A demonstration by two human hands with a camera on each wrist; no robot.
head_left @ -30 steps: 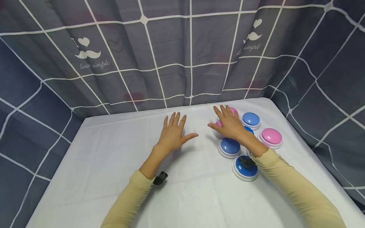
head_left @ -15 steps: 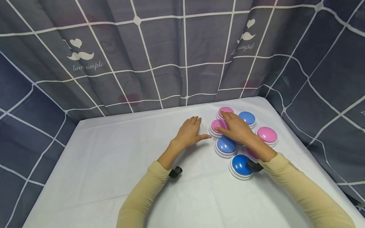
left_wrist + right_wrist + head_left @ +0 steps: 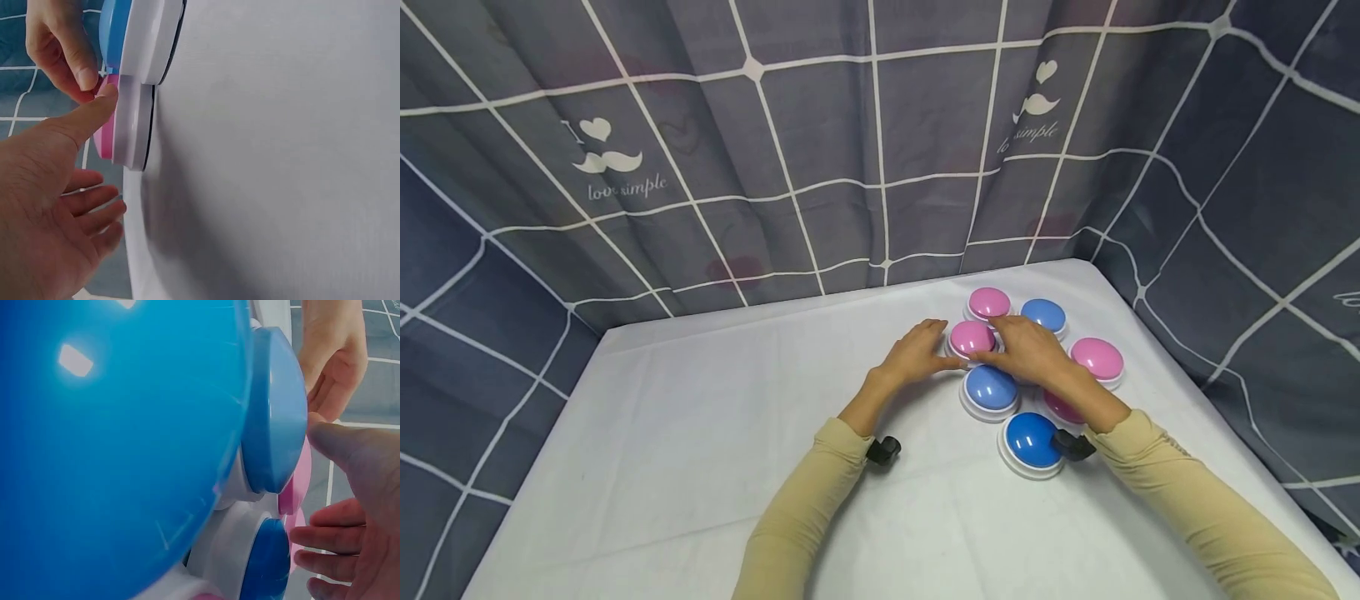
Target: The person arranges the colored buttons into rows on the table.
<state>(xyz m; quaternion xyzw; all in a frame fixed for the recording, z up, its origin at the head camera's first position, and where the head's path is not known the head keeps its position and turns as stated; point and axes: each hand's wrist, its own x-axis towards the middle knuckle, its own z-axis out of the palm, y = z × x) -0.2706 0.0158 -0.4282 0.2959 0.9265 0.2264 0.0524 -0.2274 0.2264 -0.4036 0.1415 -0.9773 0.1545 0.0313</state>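
Observation:
A pink dome push button on a white round base stands between my hands. My left hand comes from its left, thumb at the near edge of the dome and fingers loosely bent; in the left wrist view the thumb overlaps the pink dome. On the other side my right hand reaches over the cluster, its thumb near the same dome and its fingers spread by the rear pink button. A light blue button sits just in front. In the right wrist view, both hands' thumbs nearly meet beyond the light blue dome.
Around the right hand lie another light blue button, a pink one, a partly hidden darker pink one and a dark blue one. A white cloth covers the table. Grey checked curtains surround it.
My left hand has moved right to the pink button. The right hand has drawn back slightly from the rear pink button, uncovering the front pink one. The buttons stay in their arrangement.

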